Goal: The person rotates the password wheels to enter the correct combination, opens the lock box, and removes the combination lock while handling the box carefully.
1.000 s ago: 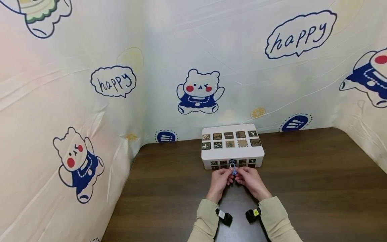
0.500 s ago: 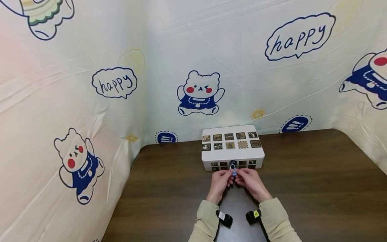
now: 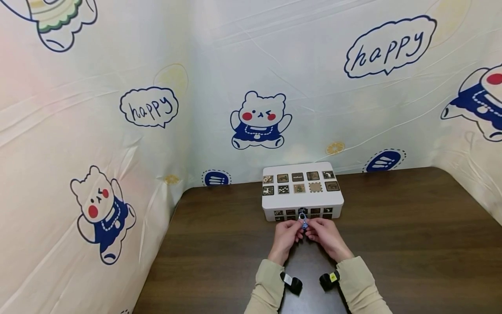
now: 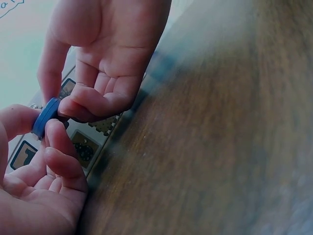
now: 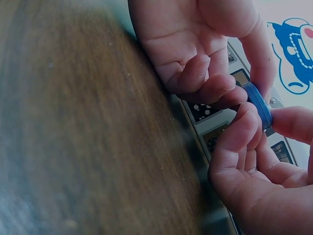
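A small blue padlock (image 3: 303,223) is at the front of a white box (image 3: 302,199) printed with dark picture squares, its shackle up at the box's front clasp (image 3: 302,210). From the left side, my left hand (image 3: 286,236) pinches the padlock body between thumb and fingers. On the other side my right hand (image 3: 327,236) pinches it likewise. The left wrist view shows the blue body (image 4: 46,117) edge-on between both hands' fingertips, and the right wrist view shows the same body (image 5: 259,105) from the opposite side. Fingers cover part of the lock.
The box stands near the back edge of a dark brown wooden table (image 3: 219,244). Behind and beside the table hangs a pale curtain (image 3: 208,87) with bears and "happy" bubbles. Black wrist straps with small devices (image 3: 292,283) sit at both sleeve cuffs.
Both hands keep their pinch on the padlock, almost still. The whole head view has shifted very slightly.
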Action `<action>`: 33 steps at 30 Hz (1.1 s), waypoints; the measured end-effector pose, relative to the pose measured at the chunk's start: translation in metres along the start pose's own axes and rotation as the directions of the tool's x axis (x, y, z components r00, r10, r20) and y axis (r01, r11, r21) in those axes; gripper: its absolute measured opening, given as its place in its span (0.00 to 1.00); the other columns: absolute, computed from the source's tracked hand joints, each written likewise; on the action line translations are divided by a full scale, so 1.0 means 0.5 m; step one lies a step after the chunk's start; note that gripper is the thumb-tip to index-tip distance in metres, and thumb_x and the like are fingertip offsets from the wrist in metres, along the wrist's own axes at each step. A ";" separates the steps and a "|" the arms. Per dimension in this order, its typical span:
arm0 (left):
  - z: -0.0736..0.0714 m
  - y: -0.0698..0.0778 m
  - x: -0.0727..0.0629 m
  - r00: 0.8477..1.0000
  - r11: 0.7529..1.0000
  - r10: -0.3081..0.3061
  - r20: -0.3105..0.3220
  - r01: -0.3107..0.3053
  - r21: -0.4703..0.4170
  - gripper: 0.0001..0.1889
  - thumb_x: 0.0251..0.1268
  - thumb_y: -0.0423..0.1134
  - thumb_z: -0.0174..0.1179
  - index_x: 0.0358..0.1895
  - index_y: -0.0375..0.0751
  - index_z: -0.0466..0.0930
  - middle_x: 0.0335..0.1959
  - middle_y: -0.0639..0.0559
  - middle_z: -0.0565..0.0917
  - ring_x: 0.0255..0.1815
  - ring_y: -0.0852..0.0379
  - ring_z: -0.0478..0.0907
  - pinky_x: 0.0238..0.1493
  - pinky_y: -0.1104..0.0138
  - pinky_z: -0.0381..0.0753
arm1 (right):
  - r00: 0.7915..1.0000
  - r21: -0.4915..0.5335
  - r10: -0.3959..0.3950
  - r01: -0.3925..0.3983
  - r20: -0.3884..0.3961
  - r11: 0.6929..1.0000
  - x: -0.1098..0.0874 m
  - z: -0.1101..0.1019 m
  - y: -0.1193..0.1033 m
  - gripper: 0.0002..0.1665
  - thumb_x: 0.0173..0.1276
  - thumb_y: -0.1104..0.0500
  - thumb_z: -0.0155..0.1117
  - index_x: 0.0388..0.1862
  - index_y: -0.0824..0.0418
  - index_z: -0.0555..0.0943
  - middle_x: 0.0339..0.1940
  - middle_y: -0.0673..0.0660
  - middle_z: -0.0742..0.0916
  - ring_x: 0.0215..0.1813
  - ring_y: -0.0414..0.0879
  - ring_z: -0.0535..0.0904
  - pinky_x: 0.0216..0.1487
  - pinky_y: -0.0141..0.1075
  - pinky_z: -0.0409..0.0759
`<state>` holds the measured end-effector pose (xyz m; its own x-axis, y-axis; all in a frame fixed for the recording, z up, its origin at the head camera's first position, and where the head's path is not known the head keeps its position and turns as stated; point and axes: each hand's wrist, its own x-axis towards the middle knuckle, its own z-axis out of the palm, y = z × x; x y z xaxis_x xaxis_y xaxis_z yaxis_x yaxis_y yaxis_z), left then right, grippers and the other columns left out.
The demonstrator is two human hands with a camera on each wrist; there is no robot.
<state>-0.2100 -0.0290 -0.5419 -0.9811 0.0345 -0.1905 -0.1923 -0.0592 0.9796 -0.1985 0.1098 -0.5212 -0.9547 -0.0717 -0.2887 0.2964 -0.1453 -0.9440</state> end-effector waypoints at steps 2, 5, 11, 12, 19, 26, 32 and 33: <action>0.000 0.000 0.000 1.000 1.000 -0.002 0.005 0.002 -0.001 0.13 0.62 0.41 0.64 0.33 0.30 0.84 0.20 0.55 0.79 0.17 0.65 0.74 0.21 0.74 0.71 | 1.000 -0.004 -0.002 0.002 0.002 1.000 -0.001 0.000 0.000 0.17 0.74 0.61 0.51 0.50 0.76 0.75 0.26 0.50 0.81 0.29 0.37 0.78 0.31 0.26 0.79; -0.001 0.001 -0.002 1.000 1.000 -0.002 0.011 0.002 -0.006 0.12 0.61 0.39 0.63 0.34 0.30 0.84 0.20 0.55 0.79 0.17 0.65 0.74 0.21 0.74 0.71 | 1.000 -0.005 -0.001 0.001 0.000 1.000 -0.002 -0.001 0.001 0.17 0.74 0.61 0.52 0.49 0.76 0.75 0.26 0.50 0.81 0.29 0.37 0.78 0.31 0.26 0.79; -0.002 0.002 -0.005 1.000 1.000 0.005 0.017 -0.004 -0.013 0.11 0.61 0.38 0.62 0.34 0.29 0.84 0.20 0.55 0.79 0.18 0.65 0.74 0.21 0.74 0.71 | 1.000 0.000 0.004 -0.004 -0.003 1.000 -0.001 -0.001 0.003 0.16 0.74 0.62 0.51 0.48 0.75 0.75 0.25 0.50 0.81 0.28 0.37 0.78 0.31 0.26 0.79; -0.002 0.002 -0.005 1.000 1.000 0.004 0.018 -0.004 -0.015 0.11 0.61 0.38 0.62 0.34 0.29 0.84 0.20 0.55 0.79 0.18 0.65 0.74 0.21 0.74 0.71 | 1.000 -0.001 0.003 -0.003 -0.001 1.000 -0.001 -0.001 0.003 0.16 0.74 0.62 0.51 0.48 0.75 0.75 0.25 0.50 0.81 0.28 0.36 0.78 0.31 0.26 0.79; -0.002 0.002 -0.005 1.000 1.000 0.001 0.020 0.000 -0.026 0.10 0.61 0.37 0.62 0.35 0.29 0.83 0.21 0.55 0.79 0.18 0.64 0.74 0.21 0.74 0.71 | 1.000 -0.006 0.003 -0.003 0.003 1.000 -0.002 0.000 0.002 0.16 0.74 0.62 0.50 0.49 0.76 0.75 0.26 0.50 0.81 0.29 0.37 0.78 0.31 0.26 0.79; -0.001 0.002 -0.001 1.000 0.999 0.000 0.011 0.001 -0.037 0.13 0.63 0.40 0.61 0.34 0.30 0.83 0.20 0.54 0.79 0.17 0.64 0.74 0.20 0.74 0.71 | 1.000 -0.007 0.001 -0.001 -0.005 1.000 0.001 -0.002 0.000 0.16 0.74 0.61 0.52 0.48 0.75 0.76 0.26 0.50 0.81 0.29 0.37 0.78 0.31 0.26 0.79; 0.000 0.003 0.002 1.000 0.998 -0.022 -0.019 0.021 -0.062 0.16 0.65 0.44 0.60 0.30 0.31 0.82 0.18 0.53 0.79 0.16 0.64 0.74 0.19 0.74 0.72 | 1.000 -0.012 0.002 -0.003 -0.002 1.000 0.001 -0.003 -0.002 0.16 0.74 0.60 0.52 0.48 0.75 0.76 0.26 0.50 0.81 0.29 0.37 0.78 0.31 0.27 0.79; 0.000 0.003 0.002 1.000 0.998 -0.021 -0.019 0.020 -0.059 0.17 0.65 0.45 0.60 0.30 0.32 0.82 0.18 0.53 0.79 0.16 0.64 0.74 0.19 0.73 0.72 | 1.000 -0.011 0.003 -0.003 -0.003 1.000 0.001 -0.003 -0.003 0.16 0.74 0.60 0.52 0.48 0.75 0.76 0.26 0.50 0.81 0.29 0.37 0.78 0.31 0.27 0.79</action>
<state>-0.2112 -0.0289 -0.5407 -0.9770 0.0166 -0.2125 -0.2130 -0.1171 0.9700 -0.1995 0.1116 -0.5203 -0.9540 -0.0692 -0.2917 0.2986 -0.1346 -0.9448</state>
